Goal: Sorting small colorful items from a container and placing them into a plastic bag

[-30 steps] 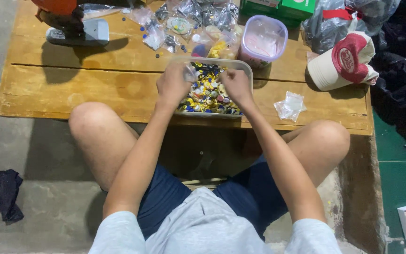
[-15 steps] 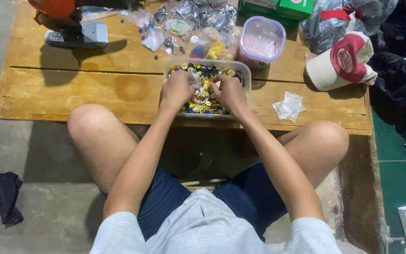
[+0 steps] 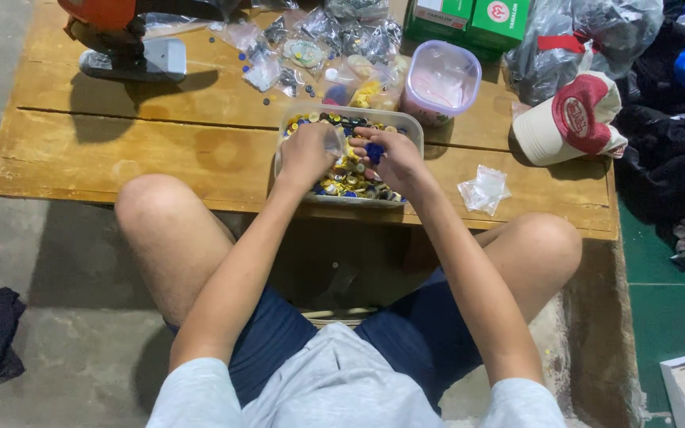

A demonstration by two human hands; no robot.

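— Buttons in the clear tray (image 3: 414, 127): where now?
— Under both hands. Right hand (image 3: 394, 158) pinches a blue piece (image 3: 374, 150); left hand (image 3: 307, 150) has curled around, seemingly, a small bag since a second ago.

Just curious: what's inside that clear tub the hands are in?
The tub holds many small round pieces, mostly yellow and blue. The left hand and right hand cover the middle, so what lies beneath them is hidden.

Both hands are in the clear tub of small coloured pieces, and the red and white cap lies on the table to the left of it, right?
Not quite: the head view shows the red and white cap right of the clear tub, not left. Both the left hand and right hand are indeed in it.
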